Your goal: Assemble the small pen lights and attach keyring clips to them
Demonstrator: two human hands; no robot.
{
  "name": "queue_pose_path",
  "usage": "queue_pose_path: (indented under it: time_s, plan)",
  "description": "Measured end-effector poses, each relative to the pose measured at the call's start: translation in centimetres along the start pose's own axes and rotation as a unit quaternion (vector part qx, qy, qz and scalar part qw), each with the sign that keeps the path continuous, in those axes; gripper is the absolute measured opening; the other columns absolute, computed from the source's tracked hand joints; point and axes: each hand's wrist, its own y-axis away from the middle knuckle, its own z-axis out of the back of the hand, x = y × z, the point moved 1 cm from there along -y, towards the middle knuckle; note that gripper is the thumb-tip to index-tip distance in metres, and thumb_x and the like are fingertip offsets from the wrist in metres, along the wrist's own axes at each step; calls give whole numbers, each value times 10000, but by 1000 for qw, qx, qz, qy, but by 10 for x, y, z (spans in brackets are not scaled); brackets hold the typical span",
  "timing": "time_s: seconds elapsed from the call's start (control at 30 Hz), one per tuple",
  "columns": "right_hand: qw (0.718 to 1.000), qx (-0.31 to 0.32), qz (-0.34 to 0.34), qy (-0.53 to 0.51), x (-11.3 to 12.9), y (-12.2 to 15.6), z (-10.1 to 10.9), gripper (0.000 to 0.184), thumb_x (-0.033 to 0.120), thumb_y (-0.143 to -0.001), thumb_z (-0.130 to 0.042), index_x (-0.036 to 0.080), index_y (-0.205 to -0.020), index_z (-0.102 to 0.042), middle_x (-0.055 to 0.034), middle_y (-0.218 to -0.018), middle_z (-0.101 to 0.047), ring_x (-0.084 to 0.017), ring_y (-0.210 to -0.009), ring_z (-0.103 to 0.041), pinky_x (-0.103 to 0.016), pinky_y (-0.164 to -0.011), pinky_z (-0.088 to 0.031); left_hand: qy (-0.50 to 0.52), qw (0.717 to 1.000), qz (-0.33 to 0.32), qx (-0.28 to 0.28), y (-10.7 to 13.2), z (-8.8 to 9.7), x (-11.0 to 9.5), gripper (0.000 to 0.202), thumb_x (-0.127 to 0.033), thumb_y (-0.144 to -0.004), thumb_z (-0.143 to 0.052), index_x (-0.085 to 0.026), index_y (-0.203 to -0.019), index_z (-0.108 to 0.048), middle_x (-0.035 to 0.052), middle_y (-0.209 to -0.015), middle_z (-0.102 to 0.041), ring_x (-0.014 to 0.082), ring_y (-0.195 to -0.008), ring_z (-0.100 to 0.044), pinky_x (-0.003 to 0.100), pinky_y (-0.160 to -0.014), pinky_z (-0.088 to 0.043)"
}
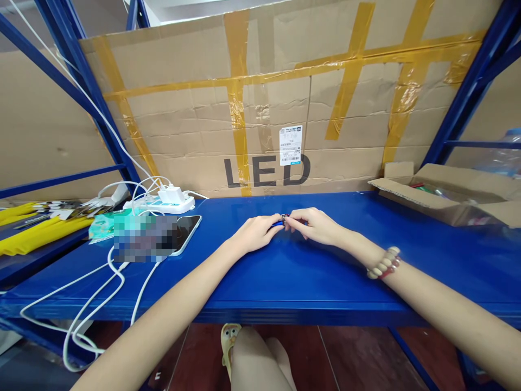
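Note:
Above the blue metal shelf, my two hands meet at a small dark and blue piece. My left hand pinches it from the left between thumb and fingers. From the right, the thumb and fingertips of my right hand close on the same piece. Fingers cover most of it, so its exact kind does not show. A beaded bracelet circles my right wrist.
A phone lies left, beside a blurred patch and white cables. Behind them sits a white power strip. An open cardboard box stands right. A large taped carton marked LED backs the shelf. Yellow packets lie far left.

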Motion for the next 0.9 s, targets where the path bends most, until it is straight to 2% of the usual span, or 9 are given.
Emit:
queue_pose_path:
  time_s: [0.17,0.33,0.57,0.9]
  plan:
    - [1000,21,1,-15,-4,1,-2,378,411,-885,-365,173,-703,-596,7,-673,-614,-84,-475,-523,-225,-558,-375,-2,1000,18,-1,-1,-2,-3,272,-337,-928,-325,-206,-1084,-506,33,-1124,-609,188,-982,-592,311,-835,-463]
    - [1000,21,0,-19,-2,2,-1,455,473,-897,-312,169,-691,-582,2,-654,-603,-89,-475,-519,-231,-554,-359,6,1000,9,8,-1,-2,-5,277,-333,-933,-307,-212,-1064,-519,28,-1130,-605,180,-983,-591,303,-835,-464]
    - [999,-1,-34,36,1,1,1,510,520,-895,-289,170,-609,-526,9,-530,-565,-103,-502,-503,-230,-546,-317,-3,1000,9,2,-1,-6,-7,306,-348,-933,-303,-204,-1136,-481,40,-1098,-619,201,-981,-599,313,-818,-470]
    - [999,-1,-34,39,1,0,1,498,525,-890,-287,178,-662,-563,4,-516,-558,-118,-517,-505,-232,-520,-295,-4,1000,-5,-4,-2,-8,-8,323,-353,-934,-293,-201,-1157,-470,51,-1128,-609,207,-997,-593,336,-840,-466]
